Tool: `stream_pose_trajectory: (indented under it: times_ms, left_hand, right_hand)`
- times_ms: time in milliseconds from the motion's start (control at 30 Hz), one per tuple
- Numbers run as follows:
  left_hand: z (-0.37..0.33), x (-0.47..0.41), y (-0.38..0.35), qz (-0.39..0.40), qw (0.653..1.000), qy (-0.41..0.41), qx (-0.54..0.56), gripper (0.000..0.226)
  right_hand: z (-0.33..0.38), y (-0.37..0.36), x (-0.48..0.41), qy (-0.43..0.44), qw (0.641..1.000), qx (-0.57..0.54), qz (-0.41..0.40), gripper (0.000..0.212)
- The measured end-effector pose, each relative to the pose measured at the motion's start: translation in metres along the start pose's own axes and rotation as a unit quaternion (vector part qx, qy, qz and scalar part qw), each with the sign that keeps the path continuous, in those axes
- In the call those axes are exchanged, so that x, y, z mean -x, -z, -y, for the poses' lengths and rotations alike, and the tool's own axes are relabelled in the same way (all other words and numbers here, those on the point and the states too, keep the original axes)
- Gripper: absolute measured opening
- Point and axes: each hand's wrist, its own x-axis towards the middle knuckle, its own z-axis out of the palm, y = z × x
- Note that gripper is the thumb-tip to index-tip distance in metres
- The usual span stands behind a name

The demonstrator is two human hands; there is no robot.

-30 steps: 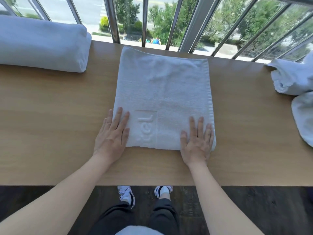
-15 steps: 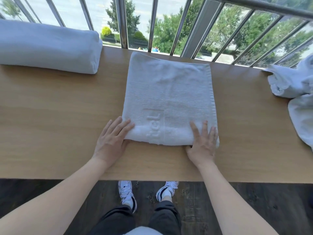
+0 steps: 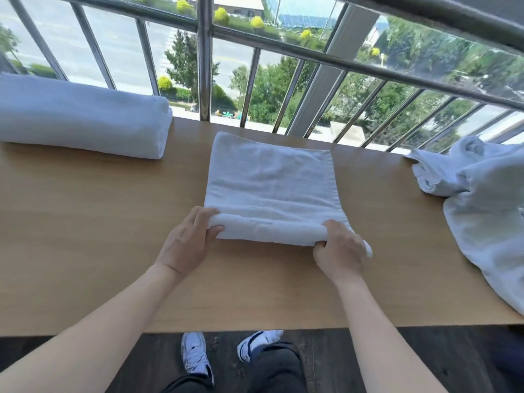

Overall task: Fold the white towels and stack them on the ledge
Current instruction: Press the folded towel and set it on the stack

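A white folded towel (image 3: 269, 182) lies flat in the middle of the wooden surface (image 3: 85, 222). Its far edge is close to the railing (image 3: 204, 66), and its near edge is turned up and over into a thick roll. Both hands are on that roll. The left hand (image 3: 190, 242) holds its left end — fingers curled over the top, thumb pressed against the near side — so this grip is closed on the towel. The right hand (image 3: 340, 248) does the same at the right end, fingers wrapped over the roll and thumb tucked at the near side; its grip is likewise closed on the cloth. A small corner of towel sticks out just past the right hand's knuckles. How many layers the fold has is hard to tell from this angle.

To the left, well apart from the hands, a rolled towel (image 3: 79, 120) rests crosswise on the surface, near the railing. To the right, a heap of loose towels (image 3: 482, 194) lies crumpled, spreading toward the near edge of the surface and running out of the frame. Below that near edge, the person's two white shoes (image 3: 195, 355) stand on a dark floor (image 3: 425, 364), with dark trousers above them.
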Motion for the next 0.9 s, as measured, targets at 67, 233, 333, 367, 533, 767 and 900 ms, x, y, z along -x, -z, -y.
stream_pose_trajectory:
  times_ms: [67, 233, 333, 367, 533, 767, 900]
  left_hand:
    - [-0.002, -0.017, 0.0, -0.026, 0.999, 0.034, 0.01, 0.055]
    - [-0.005, -0.075, -0.003, -0.087, 0.985, 0.139, 0.046, 0.049]
    - [-0.006, -0.102, -0.002, -0.116, 0.98, 0.162, 0.02, 0.052]
    - [-0.005, -0.111, -0.002, -0.124, 0.976, 0.179, 0.019, 0.055]
    - [-0.001, -0.163, -0.007, -0.128, 0.956, 0.264, -0.003, 0.046]
    - [0.024, -0.236, -0.019, -0.09, 0.952, 0.275, -0.094, 0.052]
    - [0.042, -0.259, -0.033, -0.054, 0.941, 0.301, -0.145, 0.055]
  right_hand:
    - [-0.002, 0.009, -0.014, -0.019, 1.0, -0.012, 0.013, 0.033]
    - [-0.007, 0.033, -0.068, 0.027, 0.998, -0.006, 0.062, 0.027]
    - [-0.009, 0.042, -0.108, 0.034, 0.993, -0.038, 0.106, 0.024]
    - [-0.009, 0.043, -0.121, 0.034, 0.993, -0.052, 0.101, 0.023]
    - [-0.004, 0.035, -0.178, 0.04, 0.993, -0.062, 0.088, 0.021]
    - [0.009, 0.011, -0.246, 0.042, 0.995, -0.004, 0.087, 0.021]
    - [0.025, -0.011, -0.28, 0.068, 0.99, 0.039, 0.119, 0.027]
